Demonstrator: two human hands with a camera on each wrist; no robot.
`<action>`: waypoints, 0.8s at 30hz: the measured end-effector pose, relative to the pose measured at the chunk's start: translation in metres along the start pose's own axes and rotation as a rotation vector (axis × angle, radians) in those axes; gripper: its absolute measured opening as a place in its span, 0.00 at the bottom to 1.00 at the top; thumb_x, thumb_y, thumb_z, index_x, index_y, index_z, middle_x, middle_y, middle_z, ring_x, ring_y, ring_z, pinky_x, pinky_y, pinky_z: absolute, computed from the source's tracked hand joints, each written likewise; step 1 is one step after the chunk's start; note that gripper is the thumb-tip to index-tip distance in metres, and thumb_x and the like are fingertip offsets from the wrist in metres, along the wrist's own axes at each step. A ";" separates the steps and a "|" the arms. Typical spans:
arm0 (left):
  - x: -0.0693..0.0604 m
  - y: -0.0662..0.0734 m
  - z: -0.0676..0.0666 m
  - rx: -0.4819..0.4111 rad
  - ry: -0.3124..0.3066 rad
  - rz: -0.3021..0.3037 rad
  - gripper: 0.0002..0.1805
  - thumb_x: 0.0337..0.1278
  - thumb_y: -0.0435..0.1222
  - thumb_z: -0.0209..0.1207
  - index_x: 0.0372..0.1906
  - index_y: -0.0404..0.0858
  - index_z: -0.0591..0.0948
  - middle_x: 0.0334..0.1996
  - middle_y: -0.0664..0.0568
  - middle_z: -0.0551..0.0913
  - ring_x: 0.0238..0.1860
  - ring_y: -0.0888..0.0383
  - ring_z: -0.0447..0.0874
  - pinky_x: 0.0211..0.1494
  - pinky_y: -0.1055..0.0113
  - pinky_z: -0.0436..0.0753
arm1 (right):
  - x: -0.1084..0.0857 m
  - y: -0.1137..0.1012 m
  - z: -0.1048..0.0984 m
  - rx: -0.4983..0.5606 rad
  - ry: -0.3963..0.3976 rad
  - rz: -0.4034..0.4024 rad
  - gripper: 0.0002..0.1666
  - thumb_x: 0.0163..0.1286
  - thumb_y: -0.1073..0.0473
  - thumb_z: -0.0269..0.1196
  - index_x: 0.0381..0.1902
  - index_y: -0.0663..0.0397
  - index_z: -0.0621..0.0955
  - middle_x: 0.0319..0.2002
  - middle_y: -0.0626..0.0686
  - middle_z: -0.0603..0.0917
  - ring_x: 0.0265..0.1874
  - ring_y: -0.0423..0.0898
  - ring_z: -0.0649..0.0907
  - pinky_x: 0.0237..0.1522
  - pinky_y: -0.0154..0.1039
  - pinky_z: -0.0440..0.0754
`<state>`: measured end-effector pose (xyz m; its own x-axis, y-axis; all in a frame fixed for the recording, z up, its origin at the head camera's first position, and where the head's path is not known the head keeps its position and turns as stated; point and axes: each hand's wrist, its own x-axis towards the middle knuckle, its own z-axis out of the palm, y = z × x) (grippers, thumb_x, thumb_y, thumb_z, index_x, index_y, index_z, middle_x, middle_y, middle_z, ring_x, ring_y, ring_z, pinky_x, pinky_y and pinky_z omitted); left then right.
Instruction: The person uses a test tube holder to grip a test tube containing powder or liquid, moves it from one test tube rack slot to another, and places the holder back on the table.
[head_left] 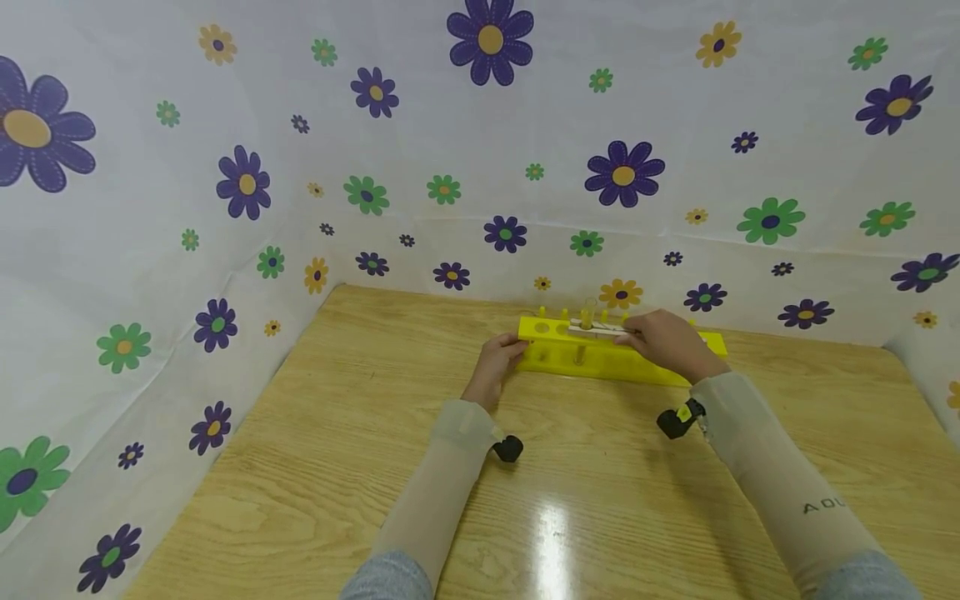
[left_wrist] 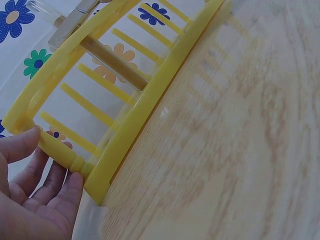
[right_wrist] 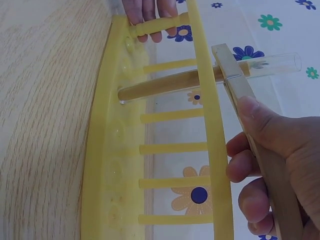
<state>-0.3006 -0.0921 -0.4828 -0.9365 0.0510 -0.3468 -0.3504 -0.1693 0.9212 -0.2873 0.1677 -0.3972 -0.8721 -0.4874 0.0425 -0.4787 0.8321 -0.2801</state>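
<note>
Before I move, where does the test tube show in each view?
Head: the test tube sits right of centre.
Left wrist: the test tube slants across the upper left.
Right wrist: the test tube runs across the upper middle.
Shared landmark: the yellow test tube rack around it.

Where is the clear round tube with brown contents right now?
In the head view, the clear round tube stands right of centre in the left half of the yellow plastic rack, gripped by the pale wooden clamp in the right hand.
</note>
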 end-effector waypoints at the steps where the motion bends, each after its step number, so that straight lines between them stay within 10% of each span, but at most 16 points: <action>1: 0.000 0.000 0.000 0.005 -0.002 0.001 0.17 0.65 0.31 0.52 0.56 0.30 0.75 0.60 0.43 0.73 0.62 0.52 0.71 0.68 0.62 0.70 | 0.000 0.000 0.000 -0.004 0.000 0.000 0.15 0.68 0.53 0.59 0.23 0.55 0.75 0.15 0.47 0.67 0.18 0.41 0.67 0.25 0.34 0.67; 24: 0.001 -0.002 0.000 0.032 -0.002 0.024 0.16 0.65 0.31 0.51 0.55 0.30 0.76 0.59 0.43 0.74 0.60 0.52 0.72 0.67 0.61 0.71 | 0.002 0.000 0.000 0.011 -0.031 0.048 0.16 0.67 0.50 0.59 0.30 0.58 0.80 0.19 0.49 0.74 0.19 0.42 0.70 0.25 0.33 0.69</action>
<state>-0.3013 -0.0922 -0.4849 -0.9445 0.0494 -0.3247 -0.3284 -0.1389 0.9343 -0.2887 0.1670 -0.3969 -0.8903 -0.4554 -0.0010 -0.4353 0.8517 -0.2918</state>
